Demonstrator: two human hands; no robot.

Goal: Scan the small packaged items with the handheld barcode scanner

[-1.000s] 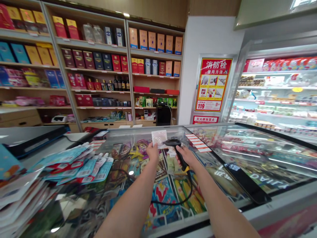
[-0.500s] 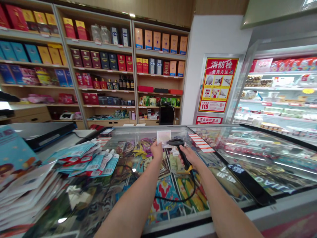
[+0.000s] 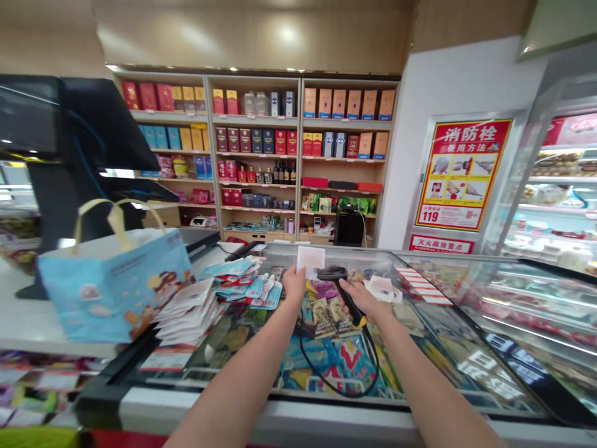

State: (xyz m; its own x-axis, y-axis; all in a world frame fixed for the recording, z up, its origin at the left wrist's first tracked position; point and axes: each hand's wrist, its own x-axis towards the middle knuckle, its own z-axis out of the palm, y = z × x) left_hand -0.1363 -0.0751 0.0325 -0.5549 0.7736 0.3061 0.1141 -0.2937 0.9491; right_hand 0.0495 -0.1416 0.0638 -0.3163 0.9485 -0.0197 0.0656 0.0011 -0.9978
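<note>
In the head view my left hand (image 3: 295, 285) pinches the lower left edge of a small whitish packet (image 3: 311, 259), held upright. My right hand (image 3: 358, 297) is wrapped round the handle of a black and yellow barcode scanner (image 3: 333, 274). The scanner's head is close to the packet and turned towards it. A black cable (image 3: 311, 368) loops down from the handle over the freezer's glass top (image 3: 242, 373). Just beyond my right hand, white packets (image 3: 383, 289) lie on the glass.
Blue and red pouches (image 3: 242, 278) and a stack of white packets (image 3: 189, 311) lie on the left of the glass. Beside them stands a light blue bag (image 3: 116, 280), with a dark monitor (image 3: 100, 124) behind. Shelves of boxes (image 3: 256, 143) line the back wall.
The view has swung left and back, bringing the blue bag and monitor into sight. Both hands keep hold of the packet and scanner. White packets now show beyond my right hand.
</note>
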